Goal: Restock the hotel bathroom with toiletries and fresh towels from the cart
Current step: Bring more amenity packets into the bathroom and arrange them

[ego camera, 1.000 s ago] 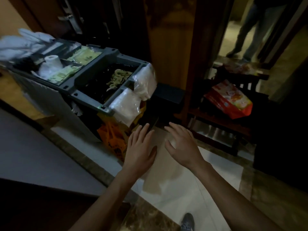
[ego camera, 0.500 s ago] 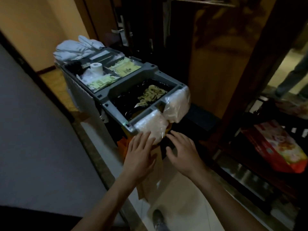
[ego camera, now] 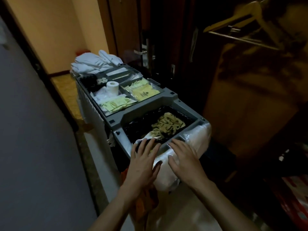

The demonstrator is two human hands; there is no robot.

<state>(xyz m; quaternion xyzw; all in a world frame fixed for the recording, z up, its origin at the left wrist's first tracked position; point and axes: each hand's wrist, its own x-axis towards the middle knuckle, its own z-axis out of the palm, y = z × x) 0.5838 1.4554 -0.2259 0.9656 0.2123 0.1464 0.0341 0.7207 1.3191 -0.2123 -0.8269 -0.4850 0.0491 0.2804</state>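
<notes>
A grey housekeeping cart stands ahead of me in a dim corridor. White folded towels are piled at its far end. Its top tray holds a toilet paper roll and yellow toiletry sachets. A black-lined bin at the near end holds a crumpled beige cloth. Plastic-wrapped white bundles hang at the near edge. My left hand hovers flat, fingers spread, over the bin's near rim. My right hand rests, fingers apart, on the wrapped bundle.
A grey wall runs along the left. Dark wooden doors with a metal handle stand behind the cart. A wardrobe with wooden hangers opens at the right. A red package lies low right. Orange bag hangs under the cart.
My view has swung left and up toward the cart. Both hands have moved forward from above the floor to the cart's near edge, now over the bin rim and wrapped bundle.
</notes>
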